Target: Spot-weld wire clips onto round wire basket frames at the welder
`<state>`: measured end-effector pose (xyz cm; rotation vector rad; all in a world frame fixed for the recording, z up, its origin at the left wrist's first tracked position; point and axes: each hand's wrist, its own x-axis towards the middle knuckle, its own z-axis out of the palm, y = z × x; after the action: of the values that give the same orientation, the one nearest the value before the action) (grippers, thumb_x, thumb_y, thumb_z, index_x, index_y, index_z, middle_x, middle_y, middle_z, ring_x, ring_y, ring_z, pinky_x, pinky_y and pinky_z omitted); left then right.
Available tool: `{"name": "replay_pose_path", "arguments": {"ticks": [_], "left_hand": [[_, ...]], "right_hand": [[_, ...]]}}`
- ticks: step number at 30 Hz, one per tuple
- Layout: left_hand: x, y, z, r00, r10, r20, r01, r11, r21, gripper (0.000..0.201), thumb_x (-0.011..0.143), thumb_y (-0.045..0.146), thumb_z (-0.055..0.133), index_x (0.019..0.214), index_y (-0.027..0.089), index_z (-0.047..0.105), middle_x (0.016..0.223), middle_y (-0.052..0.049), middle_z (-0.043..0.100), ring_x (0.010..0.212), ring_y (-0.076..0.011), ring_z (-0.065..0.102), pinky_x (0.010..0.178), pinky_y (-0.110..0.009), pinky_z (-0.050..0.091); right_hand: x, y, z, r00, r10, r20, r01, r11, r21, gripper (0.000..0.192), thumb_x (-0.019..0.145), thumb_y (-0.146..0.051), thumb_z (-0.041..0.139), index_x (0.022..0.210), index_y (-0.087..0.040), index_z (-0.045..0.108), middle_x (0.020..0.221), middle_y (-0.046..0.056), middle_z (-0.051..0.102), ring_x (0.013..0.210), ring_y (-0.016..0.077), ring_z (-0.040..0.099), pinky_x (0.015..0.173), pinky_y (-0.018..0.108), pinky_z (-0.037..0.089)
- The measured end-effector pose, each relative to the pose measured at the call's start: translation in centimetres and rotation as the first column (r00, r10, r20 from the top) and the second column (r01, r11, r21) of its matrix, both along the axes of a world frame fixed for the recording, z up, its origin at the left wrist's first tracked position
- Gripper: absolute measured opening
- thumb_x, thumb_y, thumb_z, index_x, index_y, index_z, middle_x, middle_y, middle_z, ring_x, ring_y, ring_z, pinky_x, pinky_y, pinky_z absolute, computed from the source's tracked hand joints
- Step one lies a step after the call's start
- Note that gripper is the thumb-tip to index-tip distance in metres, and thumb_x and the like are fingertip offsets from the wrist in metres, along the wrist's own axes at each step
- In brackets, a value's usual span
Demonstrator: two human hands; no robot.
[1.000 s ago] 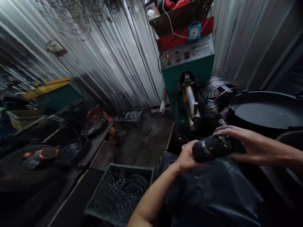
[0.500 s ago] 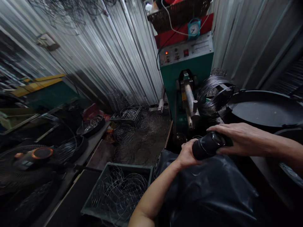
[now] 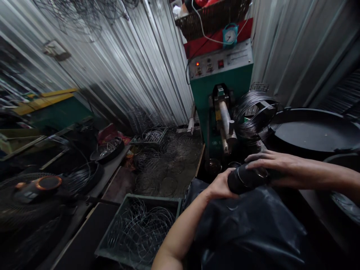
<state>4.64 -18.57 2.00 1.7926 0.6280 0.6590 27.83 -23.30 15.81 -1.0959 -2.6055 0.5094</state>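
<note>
Both my hands are on a black cylinder (image 3: 244,179) that lies across my lap, over a dark shiny apron (image 3: 247,225). A thin wire ring sits around the cylinder near its left end. My left hand (image 3: 218,184) cups that left end from below. My right hand (image 3: 274,165) lies flat over the top of the cylinder, fingers spread and pointing left. Just beyond my hands stands a green machine (image 3: 222,78) with a metal shaft (image 3: 225,120) sticking out towards me and a coil of dark wire (image 3: 251,112) on its right.
A green crate (image 3: 140,228) of loose wire rings sits at my lower left. More wire rings cover the floor (image 3: 165,165) ahead. A large black round tray (image 3: 315,131) is on the right. A fan (image 3: 36,187) and cluttered benches fill the left; corrugated metal walls stand behind.
My right hand has flattened and slid slightly along the top of the cylinder; the cylinder sits a little lower. My left hand stays at its end. The view has shifted slightly.
</note>
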Motion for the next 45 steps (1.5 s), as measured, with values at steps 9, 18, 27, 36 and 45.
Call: {"name": "replay_pose_path", "arguments": {"ticks": [9,18,27,36,45], "left_hand": [[0.9,-0.2,-0.7,0.991,0.106,-0.087,-0.097,0.991,0.097,0.092,0.041,0.032,0.086,0.123,0.021,0.047,0.119,-0.007,0.058,0.11,-0.0283,0.054,0.099,-0.044,0.039],[0.7,0.1,-0.5,0.981,0.139,-0.132,-0.116,0.979,0.17,0.09,0.042,0.03,0.085,0.123,0.02,0.048,0.119,-0.008,0.058,0.11,-0.0292,0.054,0.101,-0.048,0.036],[0.3,1.6,-0.9,0.974,0.198,-0.108,-0.183,0.974,0.136,0.095,0.041,0.033,0.086,0.126,0.019,0.045,0.119,-0.008,0.059,0.111,-0.03,0.053,0.099,-0.046,0.037],[-1.9,4.4,-1.6,0.941,0.309,-0.136,-0.288,0.945,0.158,0.094,0.042,0.029,0.084,0.126,0.021,0.043,0.115,-0.005,0.06,0.107,-0.0259,0.055,0.095,-0.042,0.041],[-4.0,4.9,-1.8,0.906,0.375,-0.196,-0.327,0.914,0.239,0.092,0.04,0.026,0.084,0.123,0.017,0.046,0.117,-0.009,0.059,0.109,-0.0284,0.054,0.097,-0.044,0.038]], "right_hand": [[-0.9,0.3,-1.2,0.931,-0.335,0.143,0.298,0.927,0.228,0.061,0.076,-0.058,0.057,0.124,-0.02,0.056,0.092,0.012,0.069,0.081,0.0337,0.065,0.067,0.044,0.052],[-0.6,0.5,-1.7,0.902,-0.413,0.126,0.396,0.907,0.143,0.067,0.081,-0.055,0.052,0.137,-0.02,0.044,0.077,0.01,0.07,0.067,0.0341,0.065,0.062,0.047,0.051],[-1.4,1.4,-0.9,0.978,-0.201,0.062,0.192,0.972,0.136,0.066,0.081,-0.043,0.054,0.141,-0.023,0.035,0.122,0.011,0.058,0.106,0.0317,0.058,0.084,0.043,0.05],[-4.1,4.1,-2.4,0.989,-0.145,0.011,0.141,0.976,0.168,0.073,0.077,-0.037,0.059,0.143,-0.023,0.029,0.134,0.011,0.047,0.119,0.0303,0.048,0.093,0.044,0.045],[-7.1,5.9,-4.1,0.976,-0.218,0.01,0.216,0.968,0.125,0.082,0.072,-0.04,0.065,0.142,-0.018,0.029,0.132,0.016,0.047,0.116,0.0324,0.05,0.092,0.044,0.046]]}}
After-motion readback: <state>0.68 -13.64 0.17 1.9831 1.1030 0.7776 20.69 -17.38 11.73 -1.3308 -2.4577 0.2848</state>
